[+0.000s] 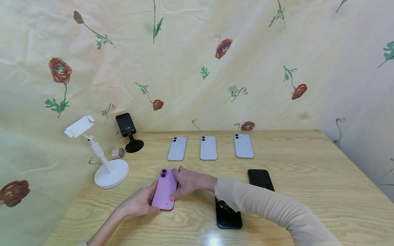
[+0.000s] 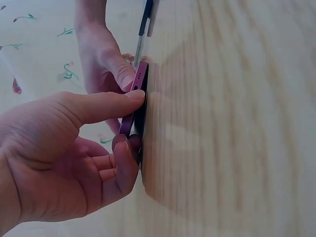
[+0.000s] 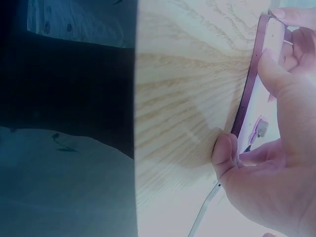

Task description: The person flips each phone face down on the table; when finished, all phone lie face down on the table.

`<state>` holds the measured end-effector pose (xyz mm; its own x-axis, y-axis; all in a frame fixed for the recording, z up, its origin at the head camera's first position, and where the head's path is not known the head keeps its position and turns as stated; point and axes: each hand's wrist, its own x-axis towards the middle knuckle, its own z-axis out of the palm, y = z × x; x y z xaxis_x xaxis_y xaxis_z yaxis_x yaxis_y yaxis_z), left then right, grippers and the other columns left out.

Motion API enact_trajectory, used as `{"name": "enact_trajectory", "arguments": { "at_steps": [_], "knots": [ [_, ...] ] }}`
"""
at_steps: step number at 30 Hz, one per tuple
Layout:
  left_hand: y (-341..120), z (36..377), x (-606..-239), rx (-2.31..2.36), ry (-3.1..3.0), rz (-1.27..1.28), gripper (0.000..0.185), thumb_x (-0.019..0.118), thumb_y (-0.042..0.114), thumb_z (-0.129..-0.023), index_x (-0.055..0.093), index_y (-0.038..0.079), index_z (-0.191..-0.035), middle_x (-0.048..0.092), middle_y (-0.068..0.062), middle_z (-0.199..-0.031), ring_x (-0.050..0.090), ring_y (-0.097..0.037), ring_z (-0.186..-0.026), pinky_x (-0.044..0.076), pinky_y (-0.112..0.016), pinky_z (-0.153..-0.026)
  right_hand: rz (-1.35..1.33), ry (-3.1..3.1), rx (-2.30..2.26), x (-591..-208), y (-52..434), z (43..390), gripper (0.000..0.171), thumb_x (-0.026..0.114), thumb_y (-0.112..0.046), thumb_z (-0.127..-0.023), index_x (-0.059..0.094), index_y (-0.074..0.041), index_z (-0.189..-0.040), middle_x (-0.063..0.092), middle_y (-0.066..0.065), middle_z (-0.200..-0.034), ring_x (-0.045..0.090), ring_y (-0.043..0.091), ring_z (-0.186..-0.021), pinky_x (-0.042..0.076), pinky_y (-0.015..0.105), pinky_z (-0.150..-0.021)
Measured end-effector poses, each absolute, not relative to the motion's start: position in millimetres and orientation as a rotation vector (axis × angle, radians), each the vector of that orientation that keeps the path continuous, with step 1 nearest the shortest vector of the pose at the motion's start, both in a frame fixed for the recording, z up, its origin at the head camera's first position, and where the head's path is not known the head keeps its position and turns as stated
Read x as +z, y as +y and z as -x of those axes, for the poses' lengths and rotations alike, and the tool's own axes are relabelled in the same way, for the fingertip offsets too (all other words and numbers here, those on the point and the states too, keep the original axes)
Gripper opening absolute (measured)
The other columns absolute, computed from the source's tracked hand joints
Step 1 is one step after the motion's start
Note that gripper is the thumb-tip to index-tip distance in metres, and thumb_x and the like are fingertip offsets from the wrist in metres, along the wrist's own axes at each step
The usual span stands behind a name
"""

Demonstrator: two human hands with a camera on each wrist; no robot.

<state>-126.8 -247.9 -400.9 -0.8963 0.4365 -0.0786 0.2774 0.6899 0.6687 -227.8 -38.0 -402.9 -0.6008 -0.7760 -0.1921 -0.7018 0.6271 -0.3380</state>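
Observation:
A purple phone lies back-up on the wooden table, camera end away from me. My left hand grips its near left edge, thumb on top and fingers curled under the side. My right hand holds the right long edge, its cream sleeve reaching in from the right. In the left wrist view the purple phone shows edge-on, pinched between thumb and fingers of my left hand. The right wrist view shows the purple phone slightly raised, clasped by my right hand.
Three white phones lie in a row at the back. Two black phones lie near my right arm. A white phone stand, a black stand and a small box stand at the left.

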Motion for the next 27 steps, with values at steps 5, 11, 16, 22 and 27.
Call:
{"name": "enact_trajectory", "arguments": {
  "at_steps": [5,11,16,22,27],
  "knots": [
    [-248.5,126.1,-400.0,0.975,2.665,-0.551,0.103,0.085,0.013,-0.075,0.021,-0.021,-0.147,0.063,-0.002,-0.087,0.057,-0.010,-0.076,0.048,-0.027,-0.069,1.198,2.529,-0.346,-402.5,-37.8,228.8,0.103,0.077,-0.060,-0.080,0.036,0.001,-0.151,0.051,0.017,-0.128,0.054,0.015,-0.101,0.048,0.028,-0.089],
    [-247.9,124.6,-402.0,0.939,2.656,-0.541,0.093,0.084,0.013,-0.077,0.029,-0.020,-0.146,0.054,0.003,-0.068,0.049,-0.007,-0.057,0.040,-0.025,-0.050,1.235,2.481,-0.461,-399.8,-22.9,230.5,0.087,0.076,-0.052,-0.085,0.046,0.004,-0.145,0.055,0.013,-0.116,0.054,0.014,-0.094,0.049,0.027,-0.082],
    [-235.7,113.5,-393.9,0.896,2.787,-0.486,0.085,0.083,0.014,-0.080,0.036,-0.018,-0.144,0.052,0.008,-0.058,0.047,-0.005,-0.047,0.039,-0.024,-0.043,1.358,2.447,-0.622,-383.2,25.5,237.1,0.058,0.074,-0.029,-0.093,0.056,0.009,-0.133,0.062,0.012,-0.103,0.056,0.011,-0.079,0.050,0.028,-0.073],
    [-183.7,95.6,-377.0,0.884,2.932,-0.653,0.067,0.081,0.018,-0.084,0.052,-0.012,-0.136,0.058,0.011,-0.065,0.050,0.001,-0.054,0.047,-0.023,-0.052,1.372,2.501,-0.599,-362.0,107.6,241.3,0.047,0.074,-0.012,-0.092,0.057,0.012,-0.128,0.062,0.015,-0.103,0.059,0.011,-0.078,0.052,0.028,-0.070],
    [-136.2,92.6,-384.6,0.768,2.858,-0.754,0.073,0.082,0.031,-0.084,0.051,0.000,-0.142,0.071,-0.002,-0.098,0.060,-0.002,-0.066,0.054,-0.028,-0.067,1.162,2.506,-0.418,-361.8,146.5,228.4,0.062,0.082,-0.011,-0.085,0.052,0.006,-0.137,0.056,0.010,-0.111,0.059,0.017,-0.088,0.052,0.032,-0.072]
  ]
}}
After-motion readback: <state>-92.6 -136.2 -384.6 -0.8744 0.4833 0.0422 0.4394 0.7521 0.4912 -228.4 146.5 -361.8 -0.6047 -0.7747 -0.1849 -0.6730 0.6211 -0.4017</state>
